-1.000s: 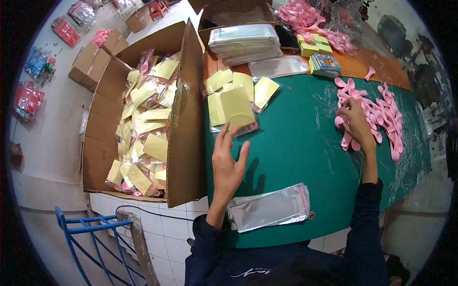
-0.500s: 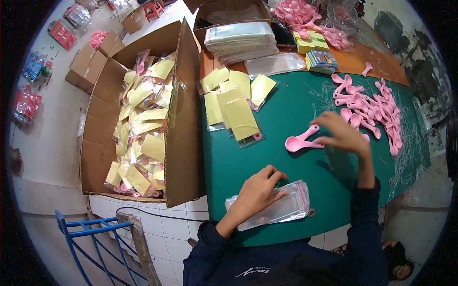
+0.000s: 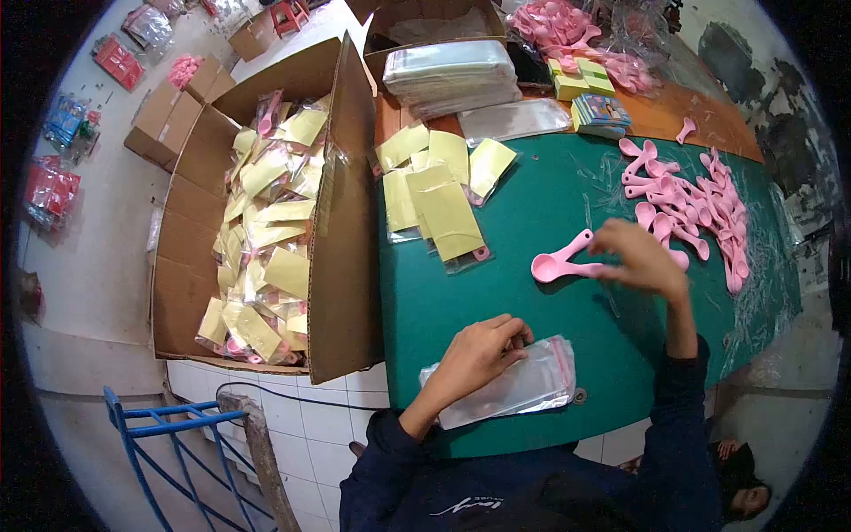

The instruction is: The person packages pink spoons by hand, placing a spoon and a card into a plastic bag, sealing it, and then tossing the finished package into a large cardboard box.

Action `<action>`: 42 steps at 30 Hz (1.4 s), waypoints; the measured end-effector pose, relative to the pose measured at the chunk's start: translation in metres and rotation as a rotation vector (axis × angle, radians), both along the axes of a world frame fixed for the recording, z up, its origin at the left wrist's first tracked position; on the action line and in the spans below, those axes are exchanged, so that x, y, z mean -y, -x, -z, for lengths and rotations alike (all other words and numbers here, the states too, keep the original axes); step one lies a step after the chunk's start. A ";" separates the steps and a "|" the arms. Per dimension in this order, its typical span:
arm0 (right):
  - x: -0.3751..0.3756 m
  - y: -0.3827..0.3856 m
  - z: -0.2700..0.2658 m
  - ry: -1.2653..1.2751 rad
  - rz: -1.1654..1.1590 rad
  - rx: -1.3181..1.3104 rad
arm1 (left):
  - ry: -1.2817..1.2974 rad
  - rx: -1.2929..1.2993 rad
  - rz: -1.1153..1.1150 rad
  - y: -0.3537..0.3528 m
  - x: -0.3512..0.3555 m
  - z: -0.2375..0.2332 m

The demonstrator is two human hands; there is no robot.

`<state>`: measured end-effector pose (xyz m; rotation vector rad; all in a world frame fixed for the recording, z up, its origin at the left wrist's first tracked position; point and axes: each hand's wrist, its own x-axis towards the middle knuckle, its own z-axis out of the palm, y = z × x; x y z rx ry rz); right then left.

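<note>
My left hand (image 3: pixel 479 359) rests over a stack of clear plastic bags (image 3: pixel 541 386) near the table's front edge. Its fingers curl in toward the thumb; whatever may be between them is hidden. My right hand (image 3: pixel 643 257) hovers beside two pink spoons (image 3: pixel 554 268), whose bowls lie together and whose handles spread apart. Its thumb and fingers are apart near the handle ends, slightly blurred. Further right lies a heap of pink spoons (image 3: pixel 683 199). Packed bags with yellow cards (image 3: pixel 450 217) overlap at the table's left.
A large cardboard box (image 3: pixel 346 266) full of card-backed packs stands left of the green table (image 3: pixel 461 301). At the back are a thick pile of clear bags (image 3: pixel 452 75), small card stacks (image 3: pixel 601 113) and more pink spoons (image 3: pixel 554 27). A blue metal frame (image 3: pixel 173 412) stands lower left.
My left hand's thumb and fingers have drawn closer together over the bags. My right hand has dipped slightly and its fingers have curled in. The two pink spoons lie as before.
</note>
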<state>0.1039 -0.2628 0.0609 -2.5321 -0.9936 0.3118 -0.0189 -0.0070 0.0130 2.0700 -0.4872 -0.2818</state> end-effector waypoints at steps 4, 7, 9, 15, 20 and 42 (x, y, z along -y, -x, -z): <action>-0.028 0.017 0.019 0.156 -0.015 0.137 | 0.001 -0.040 -0.006 0.000 -0.002 -0.001; -0.023 0.015 0.018 0.052 -0.076 0.140 | 0.014 -0.055 -0.014 -0.002 -0.005 -0.001; -0.019 0.008 0.003 -0.021 -0.096 -0.058 | 0.056 -0.052 -0.023 -0.002 -0.006 -0.002; -0.014 0.019 -0.039 -0.245 -0.100 -0.102 | 0.415 -0.206 -0.003 -0.003 -0.012 -0.004; -0.031 0.033 -0.045 -0.358 0.060 -0.127 | 0.701 -0.589 -0.106 -0.008 -0.021 -0.011; -0.064 0.059 -0.038 -0.779 0.403 -0.209 | 0.730 -0.561 -0.297 -0.012 -0.029 -0.008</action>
